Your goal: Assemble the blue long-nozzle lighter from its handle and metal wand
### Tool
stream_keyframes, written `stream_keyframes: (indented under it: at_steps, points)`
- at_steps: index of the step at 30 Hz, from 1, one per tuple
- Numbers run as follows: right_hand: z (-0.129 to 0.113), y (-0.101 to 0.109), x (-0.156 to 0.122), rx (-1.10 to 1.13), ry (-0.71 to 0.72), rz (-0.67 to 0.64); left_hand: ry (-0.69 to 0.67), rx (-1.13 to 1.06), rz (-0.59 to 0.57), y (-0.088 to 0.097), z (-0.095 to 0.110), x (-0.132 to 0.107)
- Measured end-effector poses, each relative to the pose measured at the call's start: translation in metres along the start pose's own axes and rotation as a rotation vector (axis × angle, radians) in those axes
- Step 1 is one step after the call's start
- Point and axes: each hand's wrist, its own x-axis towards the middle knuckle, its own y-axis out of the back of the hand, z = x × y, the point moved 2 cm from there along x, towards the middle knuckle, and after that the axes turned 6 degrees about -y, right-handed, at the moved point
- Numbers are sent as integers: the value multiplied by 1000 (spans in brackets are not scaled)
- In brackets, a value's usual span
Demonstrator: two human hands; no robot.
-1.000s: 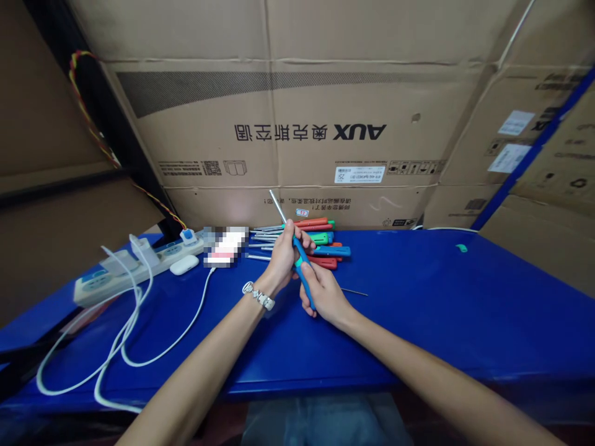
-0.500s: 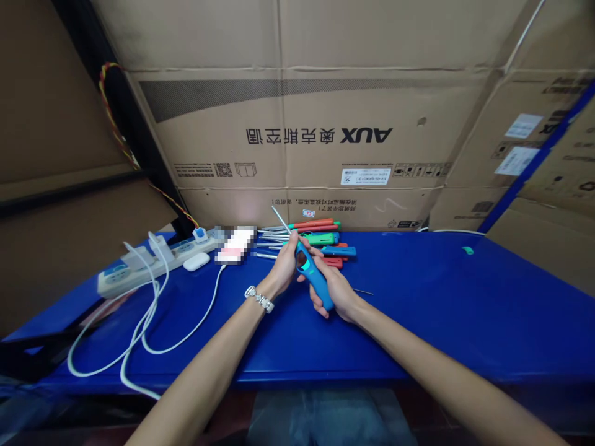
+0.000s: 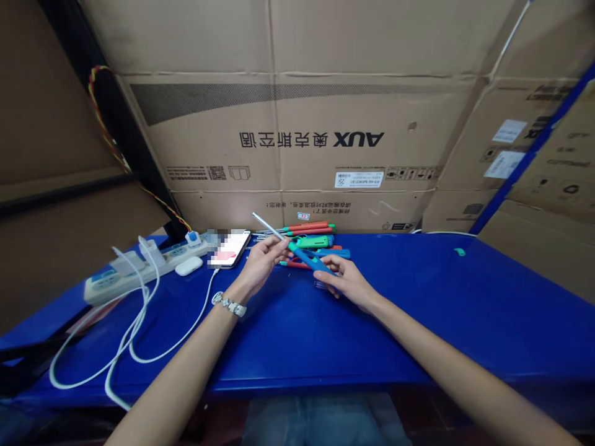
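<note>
Both forearms reach in from the lower edge and angle toward each other, bringing the two hands together above the middle of the blue surface (image 3: 418, 316). The left hand (image 3: 261, 261) is turned inward, its thumb and fingers pinching a blue lighter (image 3: 307, 254) near the base of its metal rod. The right hand (image 3: 349, 280) holds the handle's rear end, thumb on the near side and fingers curled over the far side. The lighter slants across, rod tip up and to the left. Its rod is slim, straight and shiny; its handle looks like smooth plastic with a teal collar. A silvery linked bracelet (image 3: 229, 305) circles the left wrist. Behind lie red, green and blue lighters (image 3: 317, 241), before an upright wall of creased, printed cardboard (image 3: 325, 37).
</note>
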Motion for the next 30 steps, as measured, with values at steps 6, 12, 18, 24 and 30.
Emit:
stream_keyframes:
  at_steps: [6,12,18,24,30]
  points:
    - [1,-2,-6,-65,47,-8,28,-63,9,-5,-3,-6]
    - [7,-9,-11,-241,138,51,-226,254,465,13,6,-11]
    - [2,-8,-18,-690,225,106,-849,1128,-7,-6,43,-36]
    - [5,-17,-21,-697,315,43,-440,1166,-568,-21,16,-41]
    - [10,-16,-19,-570,320,-5,-304,1032,-602,-3,8,-36]
